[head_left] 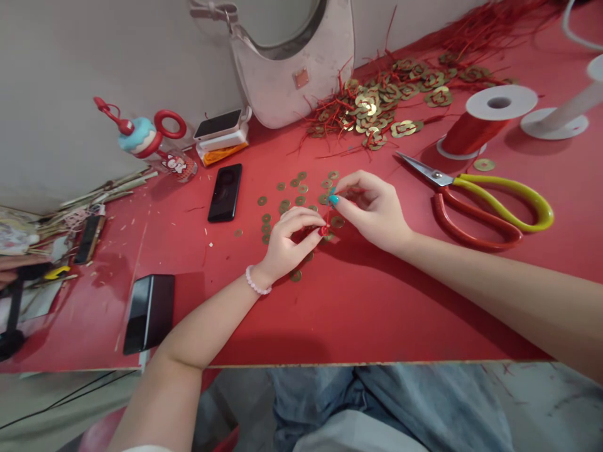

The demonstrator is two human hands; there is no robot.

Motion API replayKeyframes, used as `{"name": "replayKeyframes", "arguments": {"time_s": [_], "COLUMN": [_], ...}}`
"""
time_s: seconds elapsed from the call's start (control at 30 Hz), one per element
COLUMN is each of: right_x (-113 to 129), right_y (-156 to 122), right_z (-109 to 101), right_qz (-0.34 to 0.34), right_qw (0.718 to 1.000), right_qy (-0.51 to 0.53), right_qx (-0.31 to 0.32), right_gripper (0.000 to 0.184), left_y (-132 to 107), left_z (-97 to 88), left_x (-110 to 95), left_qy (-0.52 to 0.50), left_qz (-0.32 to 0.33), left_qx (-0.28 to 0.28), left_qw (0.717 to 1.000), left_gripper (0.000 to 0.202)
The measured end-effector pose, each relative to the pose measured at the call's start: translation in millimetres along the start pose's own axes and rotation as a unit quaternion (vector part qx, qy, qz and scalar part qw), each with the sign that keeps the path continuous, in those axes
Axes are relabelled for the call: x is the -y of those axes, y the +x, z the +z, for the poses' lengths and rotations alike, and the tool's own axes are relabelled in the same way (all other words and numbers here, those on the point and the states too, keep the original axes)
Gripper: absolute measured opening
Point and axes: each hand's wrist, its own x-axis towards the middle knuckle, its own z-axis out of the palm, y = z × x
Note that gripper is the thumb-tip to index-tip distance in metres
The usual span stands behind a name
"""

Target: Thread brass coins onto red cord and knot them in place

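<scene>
Over the red table (377, 314), my left hand (294, 238), with a pink bead bracelet (257, 281) at its wrist, is pinched at the fingertips on a thin red thread (328, 215). My right hand (372, 207) sits just beyond and to the right, its thumb and forefinger pinching the same thread higher up. The thread spans the short gap between both hands. Brass coins with holes (285, 205) lie scattered flat around and beneath my fingers. Whether a coin hangs on the thread is hidden by the fingers.
Scissors (438, 177) with yellow and red handles lie to the right, near a red thread spool (475, 129). Behind is a heap of knotted coins (377, 103) and a pale handbag (292, 81). At left are phones (225, 193), a bottle (176, 160) and another person's hand (19, 267).
</scene>
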Motion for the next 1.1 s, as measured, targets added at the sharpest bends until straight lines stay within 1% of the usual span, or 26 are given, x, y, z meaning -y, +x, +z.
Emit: {"name": "replayKeyframes", "arguments": {"time_s": [0.07,0.1,0.17,0.23,0.3,0.37,0.43,0.53,0.6,0.67,0.8,0.97,1.03,1.1], "right_x": [-1.1,-1.5,-2.0,-1.9,-1.2,0.3,2.0,4.1,4.8,5.1,3.6,-0.4,-0.7,-0.2], "right_y": [1.3,1.6,1.2,0.1,-1.1,-2.3,-3.4,-5.3,-6.6,-7.7,-7.7,-3.5,-2.5,-2.5], "right_z": [-0.5,-0.8,-1.5,-2.0,-2.1,-1.9,-1.4,-0.5,-0.1,0.1,-0.5,-1.7,-1.9,-1.6], "right_qz": [0.019,0.016,-0.014,-0.074,-0.151,-0.224,-0.273,-0.306,-0.308,-0.292,-0.231,-0.162,-0.139,-0.121], "right_qw": [1.0,0.999,0.997,0.987,0.97,0.95,0.936,0.929,0.932,0.941,0.961,0.974,0.978,0.983], "right_qy": [-0.009,-0.02,-0.059,-0.104,-0.137,-0.149,-0.155,-0.157,-0.146,-0.137,-0.148,-0.159,-0.153,-0.141], "right_qx": [0.008,0.02,0.052,0.093,0.136,0.16,0.159,0.137,0.122,0.103,0.043,-0.021,-0.024,-0.002], "right_gripper": [0.005,0.005,0.003,0.003,0.006,0.008,0.01,0.012,0.013,0.014,0.014,0.011,0.01,0.01], "left_y": [-0.1,-0.3,-0.9,-1.6,-2.1,-2.2,-2.0,-1.6,-1.2,-0.8,0.5,0.7,0.4,0.1], "left_z": [0.3,0.3,0.3,0.1,-0.1,-0.2,-0.4,-0.7,-0.9,-1.0,-0.9,-1.0,-1.0,-1.0], "left_x": [2.0,3.1,5.1,6.7,8.0,9.0,9.8,10.0,9.6,8.9,7.6,8.1,8.6,9.3], "left_qy": [-0.044,-0.061,-0.086,-0.098,-0.099,-0.092,-0.082,-0.054,-0.032,-0.012,0.019,0.038,0.037,0.031], "left_qz": [0.003,0.002,-0.008,-0.02,-0.031,-0.037,-0.045,-0.068,-0.083,-0.087,-0.081,-0.088,-0.088,-0.088], "left_qx": [-0.013,-0.022,-0.041,-0.061,-0.088,-0.111,-0.123,-0.127,-0.132,-0.137,-0.138,-0.145,-0.146,-0.148], "left_qw": [0.999,0.998,0.995,0.993,0.991,0.989,0.988,0.988,0.987,0.987,0.987,0.985,0.985,0.985], "left_gripper": [0.008,0.008,0.008,0.009,0.01,0.011,0.011,0.011,0.012,0.012,0.012,0.012,0.012,0.011]}}
